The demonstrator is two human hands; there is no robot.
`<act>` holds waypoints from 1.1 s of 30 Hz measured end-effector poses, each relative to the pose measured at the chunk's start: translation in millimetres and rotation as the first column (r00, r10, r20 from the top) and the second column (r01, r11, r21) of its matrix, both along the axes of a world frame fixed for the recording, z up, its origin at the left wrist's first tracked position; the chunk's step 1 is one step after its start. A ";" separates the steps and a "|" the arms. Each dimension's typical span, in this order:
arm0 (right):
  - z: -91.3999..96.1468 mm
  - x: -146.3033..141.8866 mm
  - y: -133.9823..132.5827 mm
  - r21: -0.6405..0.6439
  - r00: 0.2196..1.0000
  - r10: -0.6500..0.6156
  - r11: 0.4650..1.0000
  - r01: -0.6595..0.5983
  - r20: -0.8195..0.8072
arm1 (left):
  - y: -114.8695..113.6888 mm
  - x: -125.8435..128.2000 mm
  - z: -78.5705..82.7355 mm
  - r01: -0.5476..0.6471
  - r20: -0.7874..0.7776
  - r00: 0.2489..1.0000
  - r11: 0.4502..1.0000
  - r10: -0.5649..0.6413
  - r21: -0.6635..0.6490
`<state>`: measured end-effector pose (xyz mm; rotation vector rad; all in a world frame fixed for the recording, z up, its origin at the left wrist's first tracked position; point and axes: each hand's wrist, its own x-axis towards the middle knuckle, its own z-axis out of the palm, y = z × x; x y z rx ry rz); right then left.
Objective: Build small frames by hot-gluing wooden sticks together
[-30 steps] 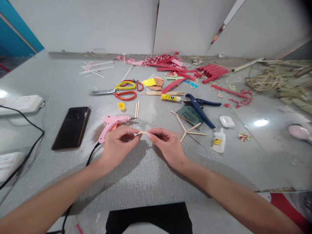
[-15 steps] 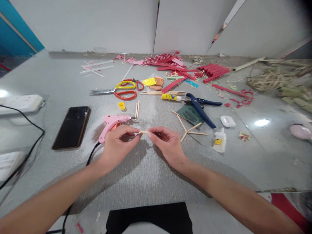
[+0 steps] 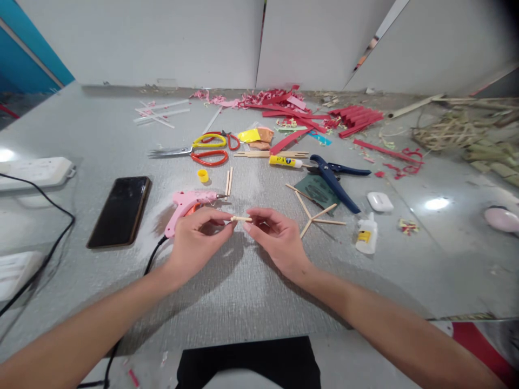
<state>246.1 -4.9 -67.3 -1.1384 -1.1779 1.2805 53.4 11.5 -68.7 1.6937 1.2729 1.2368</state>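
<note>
My left hand [image 3: 194, 243] and my right hand [image 3: 278, 240] meet above the grey table [image 3: 243, 292], each pinching one end of a short thin wooden stick [image 3: 240, 219] held level between them. A pink glue gun [image 3: 187, 204] lies just behind my left hand, its nozzle pointing right toward two short sticks [image 3: 228, 182]. A star of glued wooden sticks [image 3: 314, 216] lies to the right of my right hand.
A black phone [image 3: 119, 210] lies at the left, with white power strips [image 3: 34, 173] and a black cable beyond it. Scissors [image 3: 198, 152], a yellow glue stick [image 3: 285, 161], blue cutters [image 3: 334, 181], a white glue bottle [image 3: 366, 236], an earbud case [image 3: 379, 201] and red paper strips [image 3: 324, 116] lie behind.
Almost nothing: both hands keep pinching the stick, and it has risen very slightly in view.
</note>
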 end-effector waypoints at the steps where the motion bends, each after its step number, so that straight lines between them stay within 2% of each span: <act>1: -1.0 -0.3 0.0 -0.001 1.000 0.001 1.000 -0.001 -0.005 | -0.2 0.4 0.2 -0.002 0.003 1.000 1.000 0.002 -0.010; 6: -5.7 -1.0 0.7 -0.002 0.999 -0.001 1.000 0.000 -0.042 | 2.0 1.1 4.7 0.008 0.134 0.991 0.990 0.011 -0.141; 11: -6.5 2.2 2.5 -0.014 0.998 0.024 1.000 -0.025 -0.064 | 7.3 -4.8 11.9 0.126 0.328 0.945 0.936 -0.012 -0.330; 14: -5.2 4.4 3.0 -0.037 0.996 0.050 0.998 -0.053 -0.078 | 8.7 -9.0 13.6 0.198 0.379 0.923 0.920 -0.059 -0.338; 18: -3.9 6.0 4.0 -0.080 0.991 0.090 0.992 -0.098 -0.097 | 8.6 -12.1 13.1 0.292 0.359 0.917 0.907 -0.175 -0.305; 21: -3.7 6.3 4.5 -0.096 0.988 0.108 0.988 -0.119 -0.112 | 7.7 -12.1 12.5 0.312 0.304 0.926 0.910 -0.225 -0.274; 33: -0.9 5.1 2.5 -0.139 0.988 0.111 0.982 -0.125 -0.109 | 4.9 -8.5 13.2 0.238 0.218 0.959 0.932 -0.180 -0.275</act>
